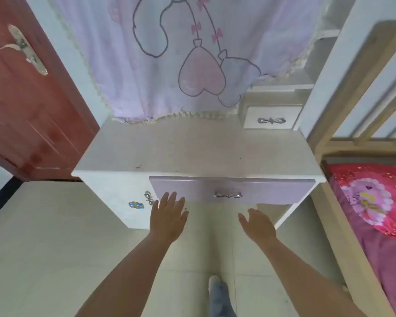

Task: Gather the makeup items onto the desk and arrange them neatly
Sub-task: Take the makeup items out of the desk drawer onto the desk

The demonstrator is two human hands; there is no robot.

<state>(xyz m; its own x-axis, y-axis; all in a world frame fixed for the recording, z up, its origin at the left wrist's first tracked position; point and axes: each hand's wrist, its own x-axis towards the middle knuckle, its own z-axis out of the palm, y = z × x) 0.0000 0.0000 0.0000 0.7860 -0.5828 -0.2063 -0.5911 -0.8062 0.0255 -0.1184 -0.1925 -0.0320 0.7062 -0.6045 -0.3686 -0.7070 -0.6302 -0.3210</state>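
Observation:
A white desk [192, 149] stands in front of me, and I see no makeup items on its top. Under the top sits a lilac drawer [272, 191] with a silver bow handle [228, 194], shut or nearly shut. My left hand [168, 216] is held out flat, fingers spread, just below the drawer's left end and holds nothing. My right hand [258, 225] hovers lower, below and right of the handle, fingers loosely apart and empty.
A small white drawer [271, 116] sits at the desk's back right. A lilac cloth [181, 53] hangs over the back of the desk. A red door [25, 99] is on the left. A wooden bed frame [343, 124] with pink bedding [375, 202] stands on the right. My foot [217, 291] is on the tiled floor.

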